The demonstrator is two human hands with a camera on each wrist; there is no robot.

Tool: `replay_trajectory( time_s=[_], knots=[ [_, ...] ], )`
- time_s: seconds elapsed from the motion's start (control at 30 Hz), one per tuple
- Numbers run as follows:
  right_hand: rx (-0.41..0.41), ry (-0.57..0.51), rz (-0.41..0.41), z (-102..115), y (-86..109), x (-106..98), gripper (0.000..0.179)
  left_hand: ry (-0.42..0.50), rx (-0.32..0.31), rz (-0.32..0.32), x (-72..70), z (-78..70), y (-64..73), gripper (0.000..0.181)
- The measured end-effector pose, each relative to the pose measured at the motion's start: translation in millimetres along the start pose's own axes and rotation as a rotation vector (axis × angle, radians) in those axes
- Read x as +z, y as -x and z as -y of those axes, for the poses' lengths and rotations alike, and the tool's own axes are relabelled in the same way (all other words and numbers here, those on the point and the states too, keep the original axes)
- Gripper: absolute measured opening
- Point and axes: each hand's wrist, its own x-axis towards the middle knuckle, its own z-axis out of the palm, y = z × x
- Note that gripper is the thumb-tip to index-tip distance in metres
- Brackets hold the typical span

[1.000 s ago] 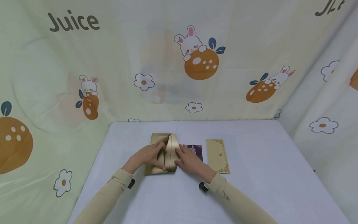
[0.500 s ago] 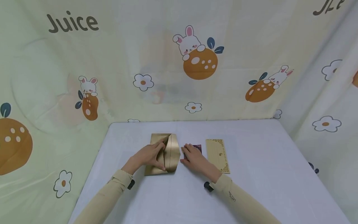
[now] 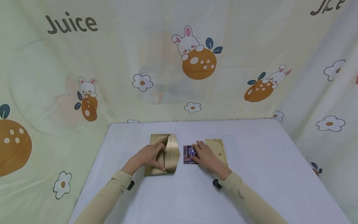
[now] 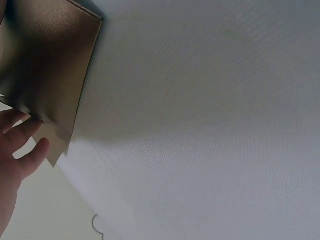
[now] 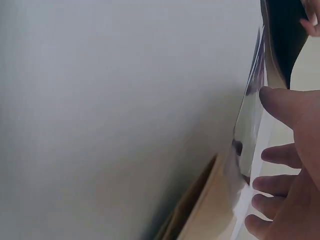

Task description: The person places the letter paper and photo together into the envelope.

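A gold envelope (image 3: 172, 152) lies left of the table's middle, its pocket bulging slightly along a slit and its flap spread to the right. My left hand (image 3: 151, 157) grips the pocket's edge, thumb near the lower end of the slit and fingers near the upper end. To the right lies a small dark purple picture card (image 3: 188, 154). Over that card's right part is my right hand (image 3: 207, 157), fingers relaxed, and it also overlaps the cream envelope with a gold ornate border (image 3: 218, 147). The right wrist view shows the thumb (image 5: 277, 102) close to the shiny card.
Everything lies on a white-covered table (image 3: 173, 199). A curtain (image 3: 156, 56) printed with rabbits, oranges and flowers hangs behind it and along both sides. Small black devices, such as the one (image 3: 217, 184) at the right wrist, sit on both wrists.
My right hand has left the gold envelope's flap and slid right across the picture card to its right side, uncovering the card's left part. The left hand has kept its place.
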Motion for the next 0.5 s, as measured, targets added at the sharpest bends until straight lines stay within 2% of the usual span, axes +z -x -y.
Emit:
replay_trajectory(
  time_s=[0.23, 0.5],
  knots=[
    [0.077, 0.025, -0.020, -13.4, -1.5, -3.6, 0.063, -0.013, 0.012, 0.002, 0.6, 1.5, 0.7, 0.090],
    [0.082, 0.068, -0.064, -19.0, -7.2, -6.2, 0.051, -0.013, 0.009, 0.002, 3.3, 3.7, -1.5, 0.089]
  ],
)
